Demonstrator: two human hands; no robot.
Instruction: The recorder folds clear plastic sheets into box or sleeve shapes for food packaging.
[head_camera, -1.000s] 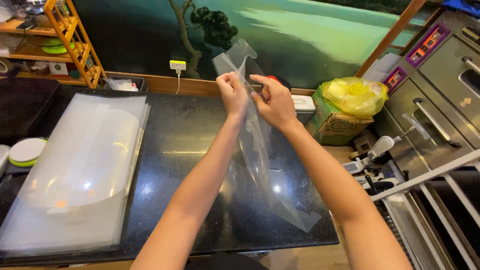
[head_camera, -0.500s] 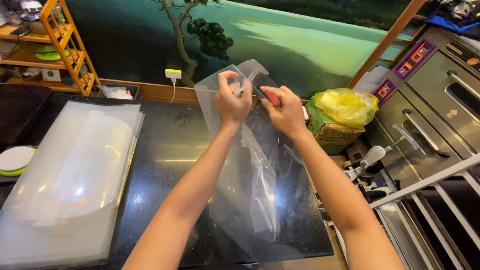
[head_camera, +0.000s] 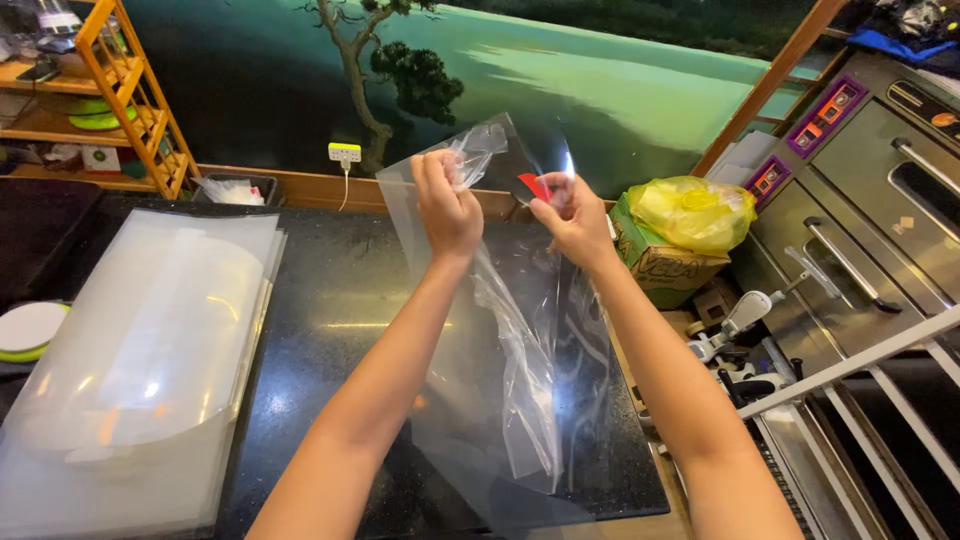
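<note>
Both hands hold a large clear plastic bag (head_camera: 500, 360) up over a black stone counter (head_camera: 340, 300). My left hand (head_camera: 447, 205) pinches one side of the bag's upper edge. My right hand (head_camera: 572, 218) pinches the other side, a little apart from the left. A small red piece (head_camera: 534, 186) shows at my right fingertips; what it is I cannot tell. The bag hangs crumpled between my forearms and its lower end rests on the counter.
A thick stack of clear plastic bags (head_camera: 140, 350) lies on the counter's left. A yellow plastic bag on a cardboard box (head_camera: 690, 225) sits at the right. Steel ovens (head_camera: 870, 200) and a white rail (head_camera: 860, 370) stand right; a wooden shelf (head_camera: 120, 90) stands far left.
My hands have drawn slightly apart at the bag's upper edge, spreading the plastic wider. The bag hangs looser and more crumpled between my arms than before.
</note>
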